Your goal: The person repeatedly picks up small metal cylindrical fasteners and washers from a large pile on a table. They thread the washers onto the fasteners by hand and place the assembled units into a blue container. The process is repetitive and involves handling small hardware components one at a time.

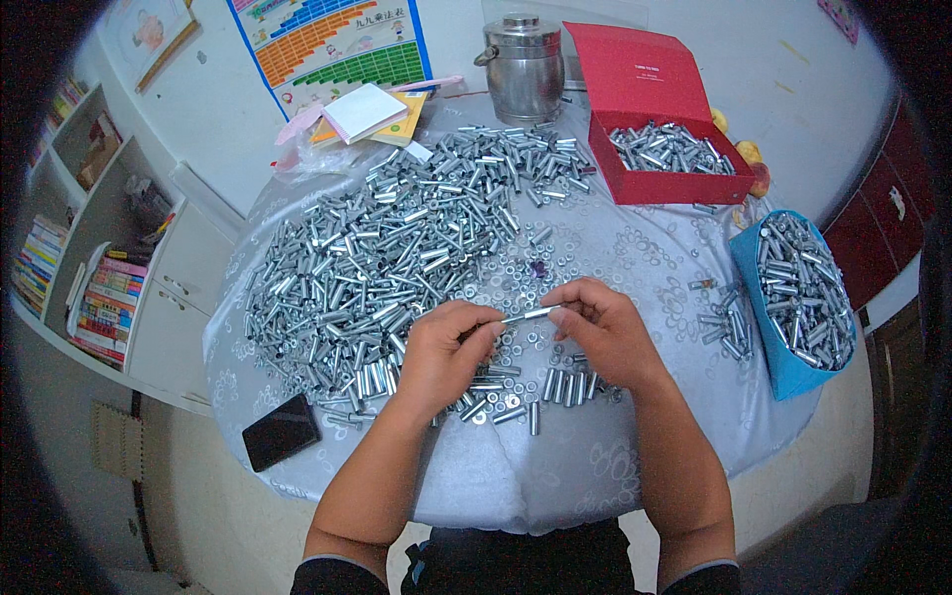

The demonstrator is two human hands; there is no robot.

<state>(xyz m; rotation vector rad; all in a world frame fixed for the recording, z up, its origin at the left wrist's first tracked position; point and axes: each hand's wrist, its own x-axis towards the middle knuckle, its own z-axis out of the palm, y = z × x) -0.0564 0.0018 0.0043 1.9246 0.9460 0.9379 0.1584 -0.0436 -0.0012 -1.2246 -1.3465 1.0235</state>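
Note:
Between my two hands, above the middle of the table, a thin metal bolt with a bright sleeve (pixel 538 313) is held nearly level. My left hand (pixel 444 349) pinches its thin end between thumb and forefinger. On the brighter, thicker end, my right hand (pixel 607 332) closes its thumb and fingers. Whether the sleeve sits fully on the bolt, I cannot tell. Under and beyond my hands lie loose nuts and washers (pixel 518 284). Close to my right wrist, several short metal sleeves (pixel 569 387) stand side by side. A big heap of bolts and sleeves (pixel 367 243) spreads to the left.
A blue container (pixel 746 297) full of assembled bolts stands at right, with a small group of bolts (pixel 729 325) beside it. Behind are an open red box (pixel 674 188) of bolts, a steel pot (pixel 524 74) and notebooks (pixel 365 111). A black phone (pixel 282 433) lies front left.

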